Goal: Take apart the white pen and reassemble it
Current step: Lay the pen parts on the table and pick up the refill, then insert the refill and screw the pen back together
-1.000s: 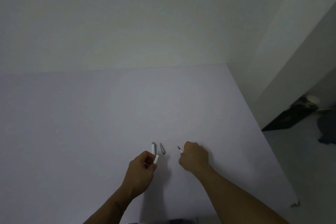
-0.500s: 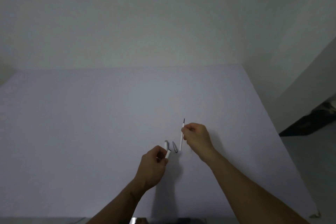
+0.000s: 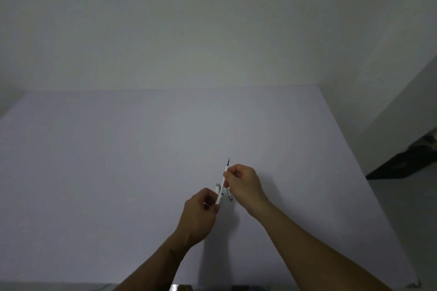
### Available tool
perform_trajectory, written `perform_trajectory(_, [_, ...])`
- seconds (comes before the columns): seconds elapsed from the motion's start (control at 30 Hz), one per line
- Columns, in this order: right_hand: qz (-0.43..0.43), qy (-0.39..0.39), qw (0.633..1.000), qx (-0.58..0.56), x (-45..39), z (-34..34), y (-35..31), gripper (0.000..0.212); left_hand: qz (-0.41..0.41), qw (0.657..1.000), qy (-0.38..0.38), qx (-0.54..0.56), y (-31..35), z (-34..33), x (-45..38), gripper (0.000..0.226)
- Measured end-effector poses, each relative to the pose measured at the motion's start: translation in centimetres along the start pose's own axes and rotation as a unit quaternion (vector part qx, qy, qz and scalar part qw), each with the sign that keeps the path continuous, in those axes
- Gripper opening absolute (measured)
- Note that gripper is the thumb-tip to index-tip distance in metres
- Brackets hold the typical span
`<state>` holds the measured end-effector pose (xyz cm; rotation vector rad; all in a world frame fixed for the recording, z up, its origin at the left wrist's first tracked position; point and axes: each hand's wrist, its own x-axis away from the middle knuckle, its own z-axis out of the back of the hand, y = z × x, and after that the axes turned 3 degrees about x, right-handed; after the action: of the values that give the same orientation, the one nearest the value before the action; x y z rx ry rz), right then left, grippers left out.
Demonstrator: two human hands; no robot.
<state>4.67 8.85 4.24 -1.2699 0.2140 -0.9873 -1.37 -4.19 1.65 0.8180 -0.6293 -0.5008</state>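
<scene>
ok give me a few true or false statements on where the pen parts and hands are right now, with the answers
1. The right hand pinches the thin refill, dark tip pointing away from the person. True.
2. The left hand is empty. False: it holds the white barrel.
3. The refill's lower end meets the barrel's open end. True.
4. Both loose pen pieces lie at the table's far left corner. False: they lie just behind the hands.
5. The pen is fully reassembled. False: most of the refill still shows.
</scene>
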Motion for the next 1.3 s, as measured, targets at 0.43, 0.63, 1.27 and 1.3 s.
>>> perform_trajectory(0.43, [-0.03,-0.055,0.947,0.314,-2.6,0.4,3.9,0.021,0.033,0.998,0.053,0.034,-1.7,1.6,0.2,0.008])
perform_trajectory(0.63, [0.007,-0.056,0.917,0.394,-3.0,-2.0,2.9,0.03,0.026,0.998,0.048,0.018,-3.1,2.9,1.0,0.009])
perform_trajectory(1.27, [0.031,-0.01,0.997,-0.069,1.6,-4.5,-6.7,0.008,-0.03,0.998,0.023,0.048,-4.2,8.2,-1.1,0.006])
perform_trajectory(1.3, [0.038,-0.005,0.997,-0.066,1.8,-5.0,-7.1,0.008,-0.035,0.998,0.018,0.05,-4.3,8.7,-1.3,0.006])
